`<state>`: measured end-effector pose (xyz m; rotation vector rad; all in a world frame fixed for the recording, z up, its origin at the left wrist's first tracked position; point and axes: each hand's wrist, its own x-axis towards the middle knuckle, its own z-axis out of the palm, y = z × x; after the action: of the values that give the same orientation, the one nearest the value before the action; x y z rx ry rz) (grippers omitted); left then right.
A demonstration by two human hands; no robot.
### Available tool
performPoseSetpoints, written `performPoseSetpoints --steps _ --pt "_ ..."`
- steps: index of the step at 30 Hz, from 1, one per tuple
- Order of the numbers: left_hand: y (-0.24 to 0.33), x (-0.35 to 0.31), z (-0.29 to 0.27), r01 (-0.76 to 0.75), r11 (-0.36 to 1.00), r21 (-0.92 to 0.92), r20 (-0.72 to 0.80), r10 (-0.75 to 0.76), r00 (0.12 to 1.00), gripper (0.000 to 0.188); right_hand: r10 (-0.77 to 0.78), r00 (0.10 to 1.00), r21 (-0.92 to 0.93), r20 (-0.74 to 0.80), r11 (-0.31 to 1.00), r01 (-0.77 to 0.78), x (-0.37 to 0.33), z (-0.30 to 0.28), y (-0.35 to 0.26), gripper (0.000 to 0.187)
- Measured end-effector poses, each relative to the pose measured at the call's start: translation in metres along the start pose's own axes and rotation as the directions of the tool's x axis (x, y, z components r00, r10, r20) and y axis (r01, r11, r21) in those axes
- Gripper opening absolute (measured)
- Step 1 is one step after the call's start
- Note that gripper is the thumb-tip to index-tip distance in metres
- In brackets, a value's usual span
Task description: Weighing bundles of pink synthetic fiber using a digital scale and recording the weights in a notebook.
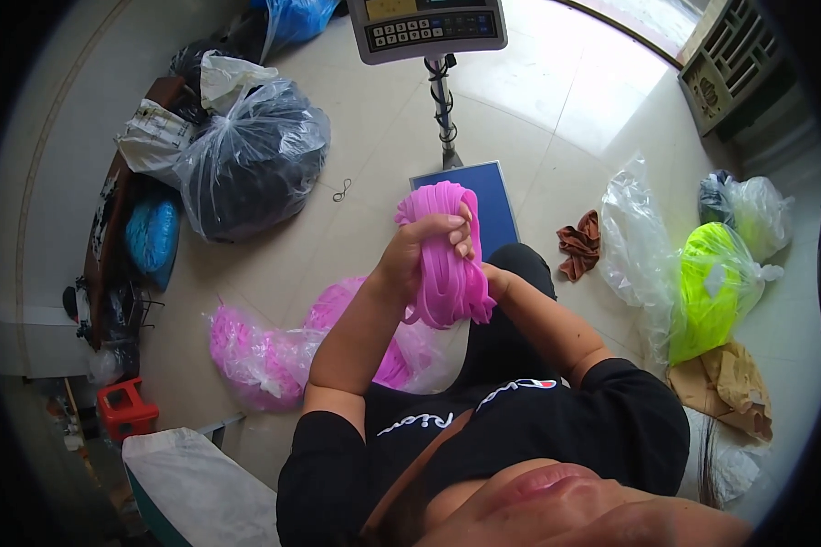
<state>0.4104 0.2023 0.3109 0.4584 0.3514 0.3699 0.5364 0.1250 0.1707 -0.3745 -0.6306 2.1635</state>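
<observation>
Head view: we observe the left hand [433,239] with its fingers [463,241] curled around a thick bundle of pink strips [442,287], gripping it near the middle. The right hand [495,280] meets the bundle's near right side; its fingers are mostly hidden behind the strips, so we cannot tell how far they close. The bundle is held up in front of the person, overlapping in our view the blue scale platform [499,211]; its height above that we cannot judge. On the tiled floor [374,205] we note, near left, clear bags of pink strips [255,356]; far left, a large bag of dark material [255,169]; to the right, a brown cloth [579,246], a clear plastic bag [643,242] and a bagged yellow-green bundle [705,296].
</observation>
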Motion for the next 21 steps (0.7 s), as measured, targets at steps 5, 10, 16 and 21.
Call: performPoseSetpoints --steps 5,10,16,21 --pt "-0.005 0.043 -0.044 -0.181 0.975 0.128 0.071 0.173 0.982 0.016 -0.064 0.998 0.357 -0.008 0.932 0.062 -0.012 -0.04 -0.016 0.053" --pt "-0.01 0.108 -0.118 -0.315 0.943 0.106 0.004 0.316 0.949 0.018 0.102 0.968 0.359 -0.231 0.933 -0.013 0.001 -0.103 -0.048 0.043" --pt "-0.043 0.191 -0.218 -0.176 0.984 -0.003 -0.429 0.157 0.889 0.019 0.285 0.813 0.193 -0.507 0.957 -0.215 0.013 -0.202 -0.038 0.048" --pt "-0.074 0.239 -0.278 0.022 0.998 -0.058 -0.564 -0.051 0.824 0.019 0.235 0.687 0.267 -0.687 0.962 -0.062 0.009 -0.261 0.014 0.04"
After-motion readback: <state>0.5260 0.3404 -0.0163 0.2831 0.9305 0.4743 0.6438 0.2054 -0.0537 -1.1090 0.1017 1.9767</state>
